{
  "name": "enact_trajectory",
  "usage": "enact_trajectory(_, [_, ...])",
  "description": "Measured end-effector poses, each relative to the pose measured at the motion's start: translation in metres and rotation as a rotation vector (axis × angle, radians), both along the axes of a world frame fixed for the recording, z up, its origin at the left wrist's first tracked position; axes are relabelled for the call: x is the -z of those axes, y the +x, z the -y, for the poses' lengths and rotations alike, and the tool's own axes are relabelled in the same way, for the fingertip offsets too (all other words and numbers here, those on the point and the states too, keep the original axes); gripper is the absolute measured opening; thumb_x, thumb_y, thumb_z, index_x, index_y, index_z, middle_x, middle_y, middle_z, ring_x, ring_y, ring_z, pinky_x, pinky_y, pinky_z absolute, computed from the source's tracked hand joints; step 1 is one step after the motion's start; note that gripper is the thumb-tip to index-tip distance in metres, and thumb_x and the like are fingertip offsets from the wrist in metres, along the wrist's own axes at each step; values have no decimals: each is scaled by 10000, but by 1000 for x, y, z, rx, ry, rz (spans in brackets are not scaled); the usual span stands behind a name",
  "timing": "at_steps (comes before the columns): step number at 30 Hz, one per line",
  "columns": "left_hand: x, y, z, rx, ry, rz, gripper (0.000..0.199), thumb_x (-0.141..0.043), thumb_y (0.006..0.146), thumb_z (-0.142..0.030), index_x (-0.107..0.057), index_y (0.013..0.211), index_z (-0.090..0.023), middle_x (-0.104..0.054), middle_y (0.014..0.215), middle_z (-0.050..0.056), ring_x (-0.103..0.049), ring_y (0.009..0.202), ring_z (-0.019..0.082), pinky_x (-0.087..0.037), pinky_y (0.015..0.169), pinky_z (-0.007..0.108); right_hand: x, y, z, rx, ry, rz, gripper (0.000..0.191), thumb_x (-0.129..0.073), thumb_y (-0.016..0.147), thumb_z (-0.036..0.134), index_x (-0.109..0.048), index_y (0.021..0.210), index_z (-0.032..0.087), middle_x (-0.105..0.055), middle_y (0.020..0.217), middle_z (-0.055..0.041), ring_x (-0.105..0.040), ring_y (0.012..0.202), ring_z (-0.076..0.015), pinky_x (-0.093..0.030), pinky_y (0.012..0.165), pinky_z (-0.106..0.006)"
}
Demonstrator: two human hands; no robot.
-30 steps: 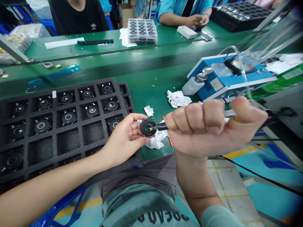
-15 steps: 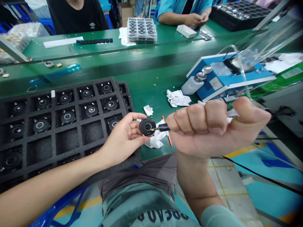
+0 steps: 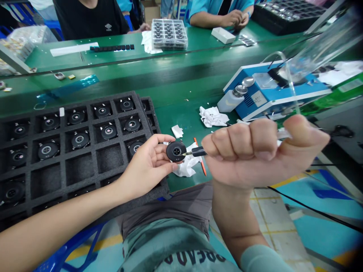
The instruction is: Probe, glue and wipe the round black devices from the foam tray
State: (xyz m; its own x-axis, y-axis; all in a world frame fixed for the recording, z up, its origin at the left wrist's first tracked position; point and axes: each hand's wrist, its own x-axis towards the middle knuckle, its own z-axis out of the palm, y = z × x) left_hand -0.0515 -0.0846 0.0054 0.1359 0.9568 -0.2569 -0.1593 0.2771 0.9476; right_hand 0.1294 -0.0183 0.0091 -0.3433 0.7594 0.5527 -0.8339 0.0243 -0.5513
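Observation:
A round black watch body [image 3: 176, 151] is held between the fingers and thumb of my left hand [image 3: 153, 162], its sensor side facing up. My right hand [image 3: 244, 151] makes a fist around a dark-handled tool [image 3: 199, 151], whose thin metal tip touches or hovers just over the watch body near its centre. A clear tube runs up from behind the thumb of that hand. Beside my left arm, a dark foam tray [image 3: 95, 177] holds several similar watch bodies in square pockets, and some pockets are bare.
Crumpled white tissues [image 3: 213, 116], an orange stick [image 3: 203, 167] and a white pump bottle [image 3: 231, 101] lie near my hands. A blue machine [image 3: 278, 90] stands at the right. Across the green bench [image 3: 181, 68], two people sit by a clear case [image 3: 169, 34].
My right hand and the tool have shifted slightly right. Across the bench, one person's hand now shows beside the clear case, and the other person's hands have moved a little.

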Motion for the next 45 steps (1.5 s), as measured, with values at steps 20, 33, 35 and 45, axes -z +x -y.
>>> enact_trajectory(20, [1, -2, 1, 3, 6, 0, 504, -763, 731, -15, -527, 1149, -167, -730, 959, 17, -700, 814, 108, -597, 795, 258, 3, 6, -10, -40, 85, 11, 561, -555, 927, 446, -261, 503, 226, -223, 424, 84, -144, 372, -66, -273, 408, -291])
enact_trajectory(33, [0, -2, 2, 12, 7, -1, 488, -748, 741, -11, -527, 1145, -173, -730, 949, 11, -714, 823, 112, -591, 794, 251, -5, 9, 4, 1, -109, 72, 640, -655, 881, 444, -192, 499, 222, -177, 445, 86, -126, 408, -82, -248, 453, -304])
enact_trajectory(35, [0, -2, 2, 10, 3, -1, 493, -752, 735, -10, -526, 1141, -175, -729, 946, 10, -715, 823, 116, -589, 782, 249, -4, 10, 2, 5, -129, 76, 647, -661, 878, 438, -179, 504, 219, -171, 451, 85, -129, 410, -81, -245, 455, -303])
enact_trajectory(45, [3, -2, 4, 26, 12, -22, 485, -766, 749, -45, -533, 1153, -180, -724, 970, 19, -699, 826, 118, -577, 795, 258, 1, 9, -7, -20, 23, 7, 615, -604, 931, 423, -219, 494, 227, -216, 438, 87, -151, 386, -74, -260, 428, -298])
